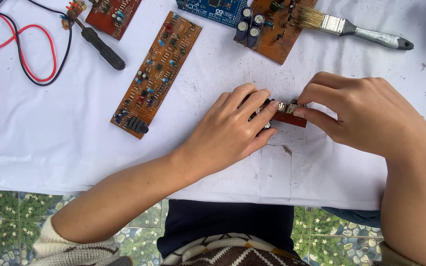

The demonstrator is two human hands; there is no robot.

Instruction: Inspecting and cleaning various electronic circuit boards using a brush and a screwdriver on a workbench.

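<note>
Here, both hands meet over a small red-brown circuit board (288, 117) near the middle of the white cloth (75, 148) covering the table. The left hand (232, 130) closes on the board's left end, fingers curled over the top and thumb tucked beneath, so the grip is clamped on that end. The right hand (366, 116) pinches the other end, fingertips pressed together on the edge and on a small metal part standing up from it. The board looks lifted just off the cloth, or barely resting on it; I cannot tell which.

As for what could go wrong, I'd judge the main risk to be twisting: two hands pulling opposite ends of so narrow a strip could flex it and crack a joint or bend the upright parts. A finger slipping off the thin edge could also drop it.

The board's long axis runs left to right across the table, roughly parallel to the cloth's near edge, its right end dipping slightly toward the person. Its component side faces up.

Around it lie a long brown circuit board (156, 74) set at a slant, a blue board (213, 10) and another brown board with capacitors (272, 29) farther back, a paintbrush (356, 29), a black-handled screwdriver (102, 47), and red and black test leads (20, 49) at the far left.
</note>
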